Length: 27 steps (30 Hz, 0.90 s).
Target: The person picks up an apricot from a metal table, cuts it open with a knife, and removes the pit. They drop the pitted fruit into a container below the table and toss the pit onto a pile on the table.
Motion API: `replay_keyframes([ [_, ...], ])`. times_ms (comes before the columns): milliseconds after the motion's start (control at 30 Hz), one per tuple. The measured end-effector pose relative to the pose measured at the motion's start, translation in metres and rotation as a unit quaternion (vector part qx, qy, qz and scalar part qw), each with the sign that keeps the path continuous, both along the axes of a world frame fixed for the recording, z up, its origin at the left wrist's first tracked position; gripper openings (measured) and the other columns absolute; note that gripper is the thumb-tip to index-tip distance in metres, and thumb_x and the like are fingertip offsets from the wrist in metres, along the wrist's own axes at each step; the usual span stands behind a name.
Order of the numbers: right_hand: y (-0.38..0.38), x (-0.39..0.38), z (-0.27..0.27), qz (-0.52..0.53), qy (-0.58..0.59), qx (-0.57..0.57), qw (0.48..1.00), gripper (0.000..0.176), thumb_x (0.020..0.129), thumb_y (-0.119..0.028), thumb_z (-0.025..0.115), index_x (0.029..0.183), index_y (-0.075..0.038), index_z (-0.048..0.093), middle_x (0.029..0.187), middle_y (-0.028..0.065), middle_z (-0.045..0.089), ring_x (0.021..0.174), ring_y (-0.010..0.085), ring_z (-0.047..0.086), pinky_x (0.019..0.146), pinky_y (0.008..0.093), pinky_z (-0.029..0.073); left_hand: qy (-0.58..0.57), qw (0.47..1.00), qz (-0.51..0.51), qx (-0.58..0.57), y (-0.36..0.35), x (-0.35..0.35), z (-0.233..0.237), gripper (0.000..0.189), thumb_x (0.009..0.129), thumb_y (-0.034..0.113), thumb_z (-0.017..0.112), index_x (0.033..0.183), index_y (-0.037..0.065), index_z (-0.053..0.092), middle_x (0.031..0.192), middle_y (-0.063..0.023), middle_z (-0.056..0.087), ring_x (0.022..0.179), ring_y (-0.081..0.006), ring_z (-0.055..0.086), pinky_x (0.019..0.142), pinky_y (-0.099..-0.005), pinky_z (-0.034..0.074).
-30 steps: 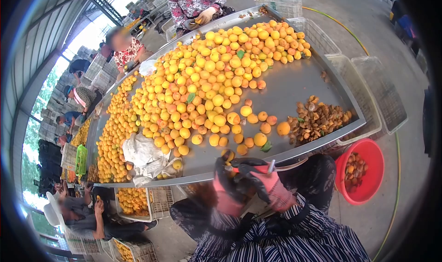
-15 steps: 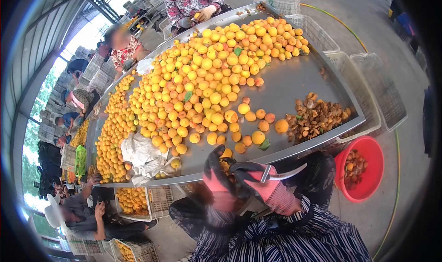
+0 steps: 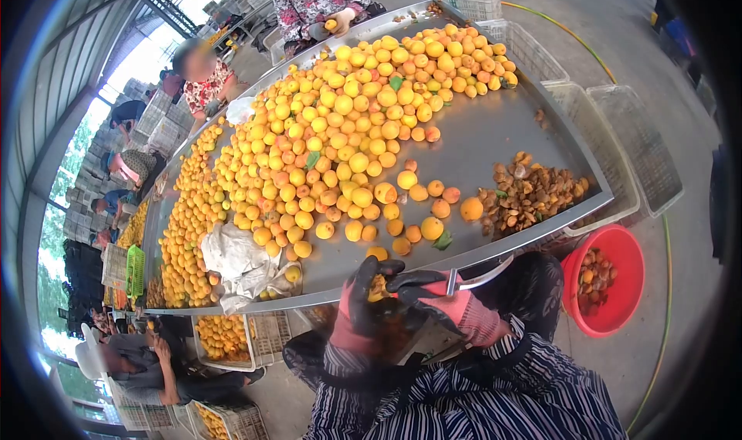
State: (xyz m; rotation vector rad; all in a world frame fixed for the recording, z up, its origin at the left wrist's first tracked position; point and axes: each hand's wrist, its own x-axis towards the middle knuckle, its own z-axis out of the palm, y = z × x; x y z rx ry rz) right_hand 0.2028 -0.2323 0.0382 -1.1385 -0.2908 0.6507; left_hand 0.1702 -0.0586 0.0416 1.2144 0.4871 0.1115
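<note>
My left hand [image 3: 357, 305], in a pink and black glove, is closed around an apricot [image 3: 377, 288], whose orange flesh shows between the fingers. Close beside it, my right hand [image 3: 442, 302] wears a matching glove and grips a curved metal tool [image 3: 487, 276] that sticks out to the right; its working end is hidden by the fingers. Both hands are over my lap, just in front of the metal table's near rim [image 3: 495, 248]. Loose apricots [image 3: 402, 245] lie on the table just beyond them.
A large apricot heap [image 3: 332, 131] covers much of the table. Brown pits or scraps [image 3: 533, 197] lie at its right corner. A red basin [image 3: 618, 285] holding pits stands right of my knees. A white cloth [image 3: 241, 258] lies at left; crates [image 3: 591, 146] line the right side. People sit around.
My left hand has turned slightly, and more of the apricot shows between its fingers. The tool has shifted a little upward. The person at lower left has drawn a hand back from the table edge.
</note>
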Motion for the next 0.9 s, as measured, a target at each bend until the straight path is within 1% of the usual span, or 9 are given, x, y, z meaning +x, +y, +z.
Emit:
replay_keyframes([
  [100, 0.005, 0.001, 0.008, 0.045, -0.004, 0.044, 0.998, 0.031, 0.089, -0.012, 0.058, 0.118, 0.0, 0.057, 0.108, 0.0081, 0.065, 0.099, 0.0121, 0.059, 0.087, 0.0236, 0.047, -0.025, 0.992, -0.082, 0.092, 0.006, 0.006, 0.016, 0.035, 0.095, 0.031, 0.047, 0.097, -0.002, 0.059, 0.087, -0.0091, 0.064, 0.079, -0.0172, 0.063, 0.068, -0.0276, 0.051],
  [233, -0.003, 0.003, 0.018, 0.03, -0.057, 0.034, 0.997, 0.03, 0.09, -0.012, 0.056, 0.118, -0.001, 0.057, 0.105, 0.0063, 0.065, 0.092, 0.0098, 0.059, 0.08, 0.0222, 0.048, 0.04, 0.997, -0.038, 0.059, -0.005, 0.008, 0.022, 0.033, 0.095, 0.029, 0.047, 0.095, -0.001, 0.059, 0.087, -0.0081, 0.065, 0.077, -0.0153, 0.063, 0.067, -0.0265, 0.051],
  [300, -0.004, 0.002, 0.018, 0.041, 0.003, -0.013, 0.999, 0.03, 0.09, -0.014, 0.057, 0.119, -0.002, 0.057, 0.101, 0.004, 0.064, 0.084, 0.007, 0.059, 0.073, 0.0209, 0.048, 0.019, 0.997, -0.052, 0.06, -0.006, 0.007, 0.019, 0.029, 0.094, 0.026, 0.049, 0.094, -0.001, 0.06, 0.087, -0.0073, 0.065, 0.076, -0.014, 0.062, 0.067, -0.0262, 0.05],
  [400, -0.002, -0.001, 0.036, 0.002, 0.073, -0.004, 0.997, 0.026, 0.087, -0.011, 0.06, 0.111, 0.0, 0.062, 0.104, 0.0076, 0.065, 0.096, 0.0107, 0.059, 0.083, 0.024, 0.049, 0.013, 0.995, -0.049, 0.088, -0.015, 0.01, 0.031, 0.026, 0.094, 0.024, 0.05, 0.093, 0.001, 0.06, 0.085, -0.0066, 0.064, 0.073, -0.0135, 0.062, 0.065, -0.0254, 0.05],
  [600, 0.009, 0.004, 0.004, -0.014, 0.015, -0.038, 0.999, 0.025, 0.088, -0.01, 0.059, 0.11, 0.0, 0.061, 0.098, 0.0079, 0.066, 0.085, 0.0143, 0.063, 0.077, 0.0259, 0.051, 0.014, 0.981, -0.08, 0.178, -0.014, 0.012, 0.013, 0.027, 0.094, 0.027, 0.05, 0.088, 0.003, 0.058, 0.084, -0.0061, 0.063, 0.074, -0.0143, 0.062, 0.062, -0.0263, 0.05],
  [633, 0.01, 0.006, 0.002, -0.021, 0.083, 0.036, 0.996, 0.025, 0.089, -0.016, 0.058, 0.109, -0.001, 0.062, 0.093, 0.0062, 0.066, 0.079, 0.0111, 0.062, 0.069, 0.0237, 0.049, 0.058, 0.996, -0.051, 0.045, -0.016, 0.015, 0.028, 0.03, 0.094, 0.032, 0.05, 0.091, 0.003, 0.057, 0.085, -0.0076, 0.064, 0.076, -0.0168, 0.063, 0.062, -0.0271, 0.052],
  [667, 0.011, 0.008, 0.001, -0.028, 0.149, 0.11, 0.982, 0.026, 0.091, -0.021, 0.056, 0.107, -0.003, 0.062, 0.088, 0.0044, 0.066, 0.073, 0.0079, 0.06, 0.061, 0.0216, 0.048, 0.058, 0.996, -0.049, 0.047, -0.015, 0.016, 0.027, 0.03, 0.094, 0.032, 0.05, 0.091, 0.003, 0.057, 0.085, -0.0076, 0.064, 0.076, -0.0168, 0.063, 0.062, -0.0271, 0.052],
  [733, 0.017, 0.008, -0.005, -0.038, 0.204, 0.119, 0.971, 0.025, 0.092, -0.023, 0.054, 0.103, -0.003, 0.063, 0.082, 0.0035, 0.065, 0.071, 0.009, 0.061, 0.058, 0.0225, 0.048, 0.006, 0.991, 0.008, -0.136, -0.019, 0.02, 0.023, 0.033, 0.094, 0.035, 0.048, 0.095, 0.003, 0.056, 0.086, -0.0094, 0.065, 0.075, -0.0184, 0.063, 0.061, -0.0273, 0.053],
  [900, 0.032, 0.005, -0.055, -0.115, -0.015, 0.062, 0.991, 0.027, 0.092, -0.021, 0.051, 0.109, 0.0, 0.058, 0.089, 0.0073, 0.063, 0.079, 0.0144, 0.062, 0.067, 0.0256, 0.051, 0.033, 0.968, 0.08, -0.237, -0.033, 0.032, 0.018, 0.038, 0.094, 0.037, 0.048, 0.101, 0.0, 0.055, 0.085, -0.0113, 0.063, 0.073, -0.0208, 0.062, 0.064, -0.0297, 0.051],
])
